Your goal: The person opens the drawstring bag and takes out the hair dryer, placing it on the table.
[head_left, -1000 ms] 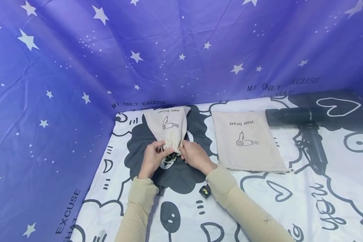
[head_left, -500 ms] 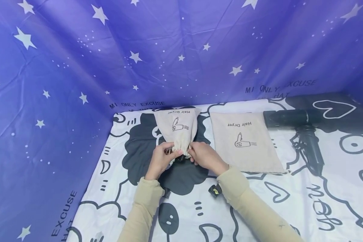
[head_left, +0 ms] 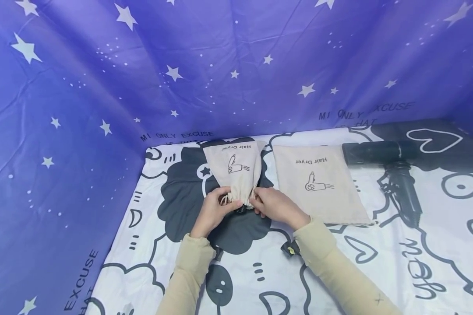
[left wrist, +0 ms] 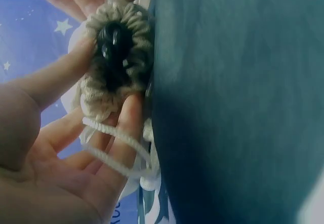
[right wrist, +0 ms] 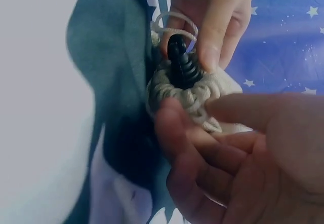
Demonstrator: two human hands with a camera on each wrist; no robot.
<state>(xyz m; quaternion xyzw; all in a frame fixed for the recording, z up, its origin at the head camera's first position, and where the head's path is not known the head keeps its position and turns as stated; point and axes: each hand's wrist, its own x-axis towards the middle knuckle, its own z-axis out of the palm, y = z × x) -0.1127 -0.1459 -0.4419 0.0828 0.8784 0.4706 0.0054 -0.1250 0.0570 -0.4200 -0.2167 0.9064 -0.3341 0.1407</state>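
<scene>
A beige drawstring bag (head_left: 235, 159), printed "Hair Dryer", lies in the middle of the head view with its gathered mouth toward me. My left hand (head_left: 213, 212) pinches the left side of that mouth between thumb and fingers. At the right side, my right hand (head_left: 277, 206) grips the edge with curled fingertips. Inside the puckered opening shows a black ribbed cord end (right wrist: 186, 67), seen in both wrist views. A white drawstring loop (left wrist: 119, 134) hangs across the left fingers. Whatever else fills the bag is hidden by the cloth.
To the right lies a second beige bag (head_left: 319, 194), flat, with the same print. Beside it rests a black hair dryer (head_left: 405, 175) with its cord bundled at the handle. Purple starred cloth (head_left: 236, 105) rises behind the patterned sheet (head_left: 339, 280).
Both hands have shifted right, carrying the bag with them. Less of the black end shows at the mouth in the head view. The flat bag and the hair dryer stay put.
</scene>
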